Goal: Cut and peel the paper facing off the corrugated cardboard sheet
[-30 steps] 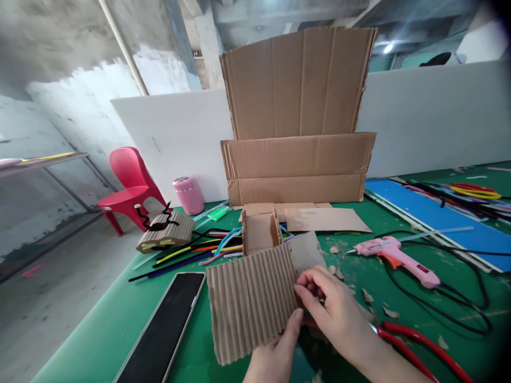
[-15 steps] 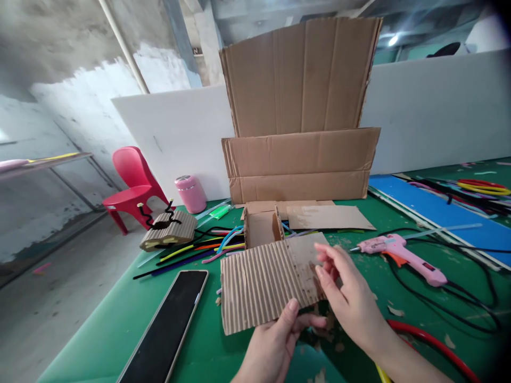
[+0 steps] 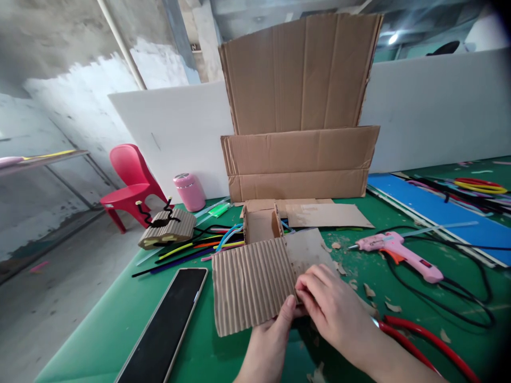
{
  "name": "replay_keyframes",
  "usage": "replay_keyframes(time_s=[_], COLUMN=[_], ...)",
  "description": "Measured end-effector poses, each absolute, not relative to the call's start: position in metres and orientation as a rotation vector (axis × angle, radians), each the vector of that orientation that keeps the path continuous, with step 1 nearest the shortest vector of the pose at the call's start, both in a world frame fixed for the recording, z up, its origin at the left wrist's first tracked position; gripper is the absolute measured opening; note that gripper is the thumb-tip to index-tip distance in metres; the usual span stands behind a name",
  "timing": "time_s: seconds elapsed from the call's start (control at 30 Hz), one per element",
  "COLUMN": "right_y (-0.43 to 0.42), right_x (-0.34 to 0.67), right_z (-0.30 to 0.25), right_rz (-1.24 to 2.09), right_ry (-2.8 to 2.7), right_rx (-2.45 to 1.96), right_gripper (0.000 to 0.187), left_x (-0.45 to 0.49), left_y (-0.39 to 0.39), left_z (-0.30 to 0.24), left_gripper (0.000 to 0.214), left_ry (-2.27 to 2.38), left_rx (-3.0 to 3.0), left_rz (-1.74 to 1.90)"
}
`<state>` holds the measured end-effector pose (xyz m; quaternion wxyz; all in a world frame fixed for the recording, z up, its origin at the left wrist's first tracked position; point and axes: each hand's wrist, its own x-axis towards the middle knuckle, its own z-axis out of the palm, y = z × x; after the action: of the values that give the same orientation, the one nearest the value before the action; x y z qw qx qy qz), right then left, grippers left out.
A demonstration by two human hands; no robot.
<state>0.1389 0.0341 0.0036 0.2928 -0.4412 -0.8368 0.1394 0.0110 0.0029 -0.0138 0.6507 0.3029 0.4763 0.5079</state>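
Observation:
A piece of corrugated cardboard [image 3: 253, 284] is tilted up before me, its ridges bare on the left and a flat, smooth paper layer on its right part. My left hand [image 3: 267, 340] grips its lower edge, thumb on the ridged face and fingers underneath. At the border between ridges and smooth paper, my right hand [image 3: 333, 314] has its fingertips pinched together against the cardboard; whatever is between them is hidden. Torn paper scraps [image 3: 369, 291] lie on the green table [image 3: 223, 356] around the right hand. Red-handled pliers [image 3: 423, 335] lie partly behind the right forearm.
A phone [image 3: 167, 324] lies at left. A pink glue gun [image 3: 399, 250] with its cord rests at right. Behind are a small cardboard box [image 3: 262, 223], pipe cleaners [image 3: 187, 255], a ridged cardboard model [image 3: 170, 229], a pink canister [image 3: 189, 191] and standing cardboard panels [image 3: 299, 154].
My right hand has moved down and left from the smooth part to the ridge border, its fingers closing. The cardboard has shifted slightly left. More of the pliers shows.

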Motion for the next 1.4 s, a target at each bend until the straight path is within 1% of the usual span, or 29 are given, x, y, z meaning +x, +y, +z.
replay_keyframes(time_s=[0.13,0.23,0.33,0.37,0.43,0.5,0.53,0.63,0.67,0.7,0.77,0.87,0.97,1.03,1.1,1.2,1.33,1.4], right_y=[0.043,0.049,0.052,0.053,0.052,0.051,0.05,0.048,0.048,0.048,0.049,0.052,0.048,0.038,0.02,-0.015,-0.054,-0.059], right_x=[0.148,0.158,0.163,0.163,0.163,0.162,0.162,0.163,0.163,0.163,0.163,0.163,0.17,0.183,0.205,0.245,0.28,0.282], right_z=[0.0,0.001,0.003,0.003,0.005,0.006,0.007,0.006,0.006,0.005,0.003,0.005,0.018,0.028,0.03,0.009,-0.034,-0.044], right_rz=[0.342,0.33,0.373,0.389,0.4,0.395,0.395,0.401,0.402,0.4,0.388,0.353,0.319,0.323,0.344,0.325,0.169,0.1], right_ry=[-2.095,-1.926,-1.831,-1.806,-1.774,-1.761,-1.759,-1.757,-1.758,-1.762,-1.77,-1.757,-1.698,-1.669,-1.705,-1.88,-2.036,-2.092], right_rx=[-1.293,-1.341,-1.322,-1.314,-1.295,-1.283,-1.283,-1.298,-1.297,-1.291,-1.276,-1.277,-1.299,-1.34,-1.437,-1.655,-1.837,-1.856], right_gripper=[0.015,0.013,0.011,0.014,0.019,0.02,0.02,0.021,0.022,0.022,0.023,0.022,0.022,0.021,0.023,0.023,0.028,0.024], left_x=[0.008,0.006,0.002,0.0,-0.003,-0.006,-0.007,-0.01,-0.011,-0.011,-0.009,-0.005,-0.001,-0.001,-0.002,-0.003,-0.005,-0.005], left_y=[0.002,0.001,0.002,0.002,0.004,0.005,0.006,0.009,0.011,0.012,0.016,0.019,0.017,0.014,0.013,0.013,0.015,0.016], left_z=[-0.008,0.001,0.006,0.007,0.007,0.006,0.005,0.001,0.0,-0.001,-0.001,0.0,0.0,-0.002,-0.004,-0.005,-0.001,0.002], left_gripper=[0.032,0.035,0.028,0.021,0.022,0.028,0.028,0.015,0.017,0.024,0.027,0.02,0.022,0.027,0.028,0.025,0.028,0.03], left_ry=[1.359,1.481,1.61,1.621,1.472,1.38,1.396,1.59,1.618,1.59,1.366,1.047,0.951,0.941,0.955,0.996,0.966,0.939], left_rx=[0.941,1.053,1.206,1.311,1.39,1.363,1.336,1.263,1.211,1.131,0.799,0.485,0.418,0.424,0.441,0.457,0.489,0.512], left_rz=[1.106,1.039,1.096,1.142,1.304,1.353,1.364,1.316,1.293,1.27,1.318,1.355,1.339,1.3,1.279,1.299,1.368,1.391])
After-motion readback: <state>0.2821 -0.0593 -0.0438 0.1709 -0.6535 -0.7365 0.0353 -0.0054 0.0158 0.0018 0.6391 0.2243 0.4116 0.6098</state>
